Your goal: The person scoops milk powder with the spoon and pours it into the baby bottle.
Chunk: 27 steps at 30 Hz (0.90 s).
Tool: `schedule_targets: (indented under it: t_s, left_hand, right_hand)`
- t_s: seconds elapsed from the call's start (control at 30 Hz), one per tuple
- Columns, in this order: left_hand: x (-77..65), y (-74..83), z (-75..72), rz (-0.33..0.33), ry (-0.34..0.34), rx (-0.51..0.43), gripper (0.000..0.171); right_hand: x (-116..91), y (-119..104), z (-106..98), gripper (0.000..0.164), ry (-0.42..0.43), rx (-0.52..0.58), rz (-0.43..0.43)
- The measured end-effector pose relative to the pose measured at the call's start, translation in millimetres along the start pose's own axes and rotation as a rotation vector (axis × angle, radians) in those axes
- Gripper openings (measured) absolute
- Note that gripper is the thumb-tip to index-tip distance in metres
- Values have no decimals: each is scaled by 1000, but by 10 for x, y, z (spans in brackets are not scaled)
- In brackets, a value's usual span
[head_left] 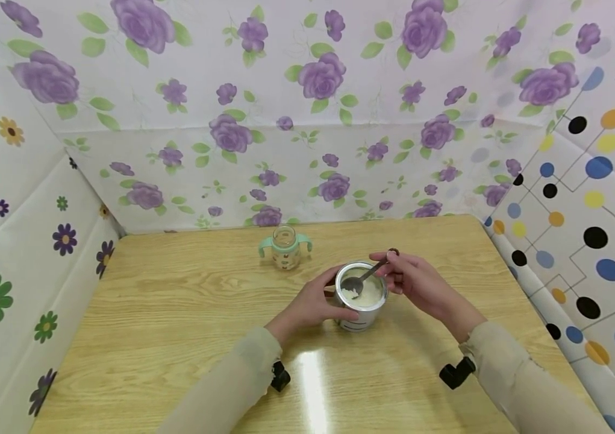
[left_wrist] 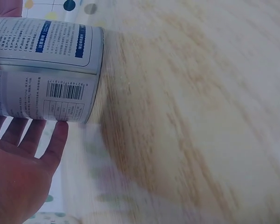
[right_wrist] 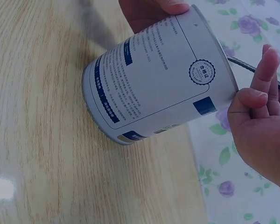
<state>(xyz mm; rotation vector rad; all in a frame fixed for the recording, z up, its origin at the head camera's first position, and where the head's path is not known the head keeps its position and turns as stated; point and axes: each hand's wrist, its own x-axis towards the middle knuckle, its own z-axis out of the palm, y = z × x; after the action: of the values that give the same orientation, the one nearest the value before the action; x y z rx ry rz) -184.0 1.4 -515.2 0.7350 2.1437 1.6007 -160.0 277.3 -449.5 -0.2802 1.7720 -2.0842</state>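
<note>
One can (head_left: 360, 324) holds pale powder (head_left: 372, 295) and a spoon (head_left: 367, 275).

The head view looked forward and down across the wooden table (head_left: 177, 337), far enough back to take in the left hand (head_left: 314, 301), the right hand (head_left: 420, 282), the tin (head_left: 358, 322) between them and the flowered backdrop (head_left: 280, 99) behind. The left wrist view looked from low and close at the tin's barcoded side, which appeared sideways, while the right wrist view, also near but slanted, faced another printed side. All three shared the tin, the head and right wrist views the backdrop too.
</note>
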Motion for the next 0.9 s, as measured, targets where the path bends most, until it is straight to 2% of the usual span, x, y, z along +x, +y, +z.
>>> schedule_targets:
  t_s: [0.17, 0.27, 0.4, 0.47, 0.57, 0.73, 0.8, 0.9]
  left_hand:
    - [4, -24, -2, 12, 5, -1, 95]
    - [6, -38, 1, 15, 6, -8, 95]
    - [2, -43, 7, 11, 10, -17, 95]
    - [-5, -48, 5, 10, 14, -21, 94]
    - [-9, -58, 4, 9, 17, -28, 94]
    - [-12, -49, -2, -6, 10, -24, 95]
    - [-15, -35, -7, -13, 6, -17, 95]
    - [-15, -23, -14, -9, 2, -4, 95]
  right_hand:
    - [14, 7, 8, 50, 56, -9, -10]
    - [15, 14, 8, 46, 111, -60, -41]
    - [8, -43, 9, 44, 185, -221, -93]
    - [6, -100, 23, 45, 195, -315, -117]
    - [-12, -194, 47, 43, 157, -441, -152]
    - [-42, -289, 46, 34, 10, -602, -208]
    - [-51, -304, 28, 32, -39, -654, -235]
    - [-88, -297, -11, 31, -62, -700, -244]
